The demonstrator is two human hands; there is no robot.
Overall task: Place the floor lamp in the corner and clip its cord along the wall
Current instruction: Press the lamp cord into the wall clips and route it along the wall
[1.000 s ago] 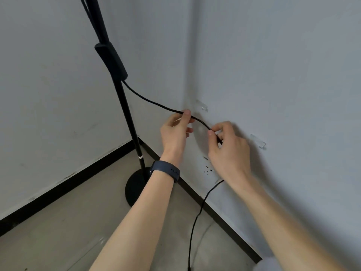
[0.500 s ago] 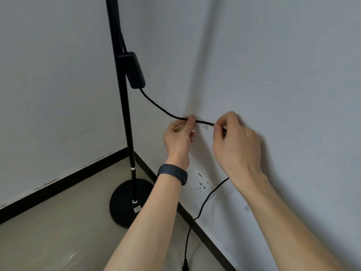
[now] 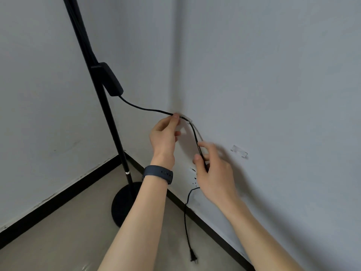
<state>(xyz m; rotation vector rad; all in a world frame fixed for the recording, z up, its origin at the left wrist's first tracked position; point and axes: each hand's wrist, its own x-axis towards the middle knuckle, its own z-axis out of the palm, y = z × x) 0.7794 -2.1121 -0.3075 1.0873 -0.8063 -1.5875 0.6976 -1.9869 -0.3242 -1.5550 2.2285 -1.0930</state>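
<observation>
I see the floor lamp (image 3: 103, 122) standing in the corner where the two grey walls meet, its round black base (image 3: 125, 204) flat on the floor just in front of the black skirting. A black switch box (image 3: 109, 79) sits on the pole, and the cord (image 3: 144, 108) leaves its lower end, sags a little and runs to the right-hand wall. There it passes through a clear clip (image 3: 186, 120) stuck to the wall just beside the corner. My left hand (image 3: 164, 137), with a dark band (image 3: 157, 174) on the wrist, pinches the cord between thumb and fingertip right at the near side of that clip, so its grip is clenched on the cord. Past the clip the cord curves down into my right hand (image 3: 212, 169), which is blurred; the cord runs between thumb and fingers there and the grip looks closed lightly around it. A second clear clip (image 3: 239, 150) sits further right on the wall, with no cord in it, near the right hand but apart from it. Below the right hand the cord reappears, drops beside a wall socket (image 3: 193, 176) and trails down to the floor, where its plug (image 3: 193, 258) lies loose close to the skirting.
</observation>
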